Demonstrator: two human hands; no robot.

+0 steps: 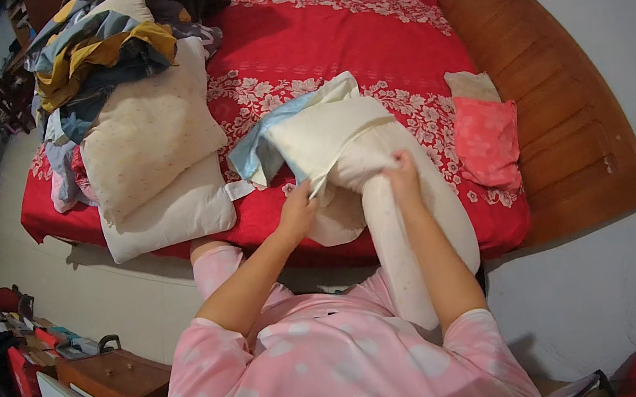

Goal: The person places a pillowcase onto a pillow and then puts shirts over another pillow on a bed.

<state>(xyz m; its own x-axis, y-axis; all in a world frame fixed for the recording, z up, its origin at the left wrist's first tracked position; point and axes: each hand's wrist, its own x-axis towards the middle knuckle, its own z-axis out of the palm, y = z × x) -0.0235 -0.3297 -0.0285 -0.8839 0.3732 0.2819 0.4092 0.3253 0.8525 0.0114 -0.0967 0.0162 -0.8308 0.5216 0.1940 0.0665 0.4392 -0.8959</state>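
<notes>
A white pillow (pixel 427 188) lies at the near edge of the bed and sags toward my lap. Its far end is inside a cream pillowcase (pixel 331 130), which has a light blue part (pixel 262 147) spread out beyond it on the left. My left hand (pixel 300 212) is closed on the pillowcase's open edge and pulls it taut. On the pillow itself, just outside that opening, my right hand (pixel 404 175) grips the bunched white fabric.
A red floral sheet (pixel 337 16) covers the bed, with a wooden headboard (pixel 547 98) on the right. Two bare pillows (pixel 154 138) and piled bedding (pixel 97 54) lie to the left. A small pink pillow (pixel 488 139) rests by the headboard. A brown case (pixel 116 379) stands at lower left.
</notes>
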